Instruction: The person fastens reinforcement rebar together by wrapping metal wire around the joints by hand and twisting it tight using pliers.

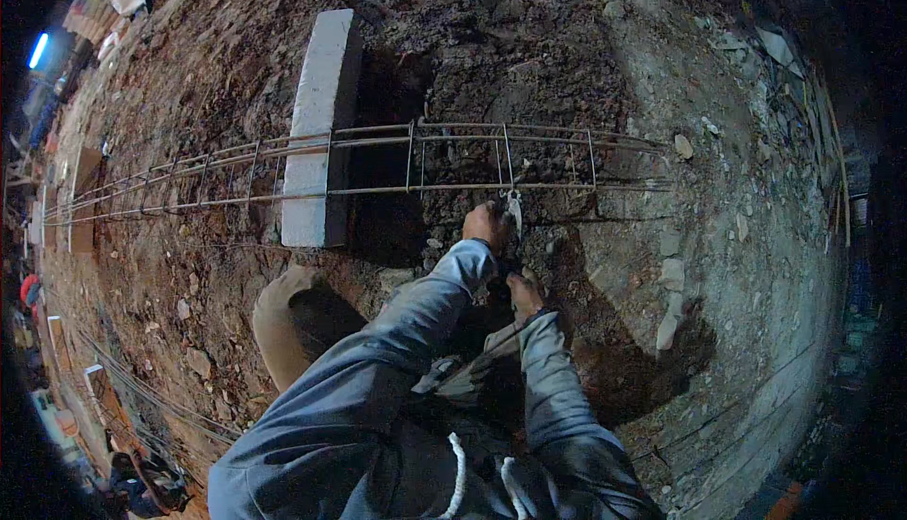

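Note:
A long rebar cage (460, 188) with thin square stirrups runs crosswise before me, raised over the soil. Under it lies a long pale block (312, 81), which bears its bars left of my hands. My left hand (487, 225) is curled just below the near bar, against a light metal hand tool (516, 210) whose upper end meets the bar at a stirrup; the tool looks like pincers. Closer to my body is my right hand (525, 295), its fingers bent in shadow. What the right fingers hold, and the lower part of the tool, are hidden.
Brown blocks (85, 198) stand under the cage's far left end. Rough dark soil (524, 81) with stones surrounds me. Broken pale pieces (672, 275) lie to the right. Long thin rods (163, 403) lie at lower left, near a person (145, 481).

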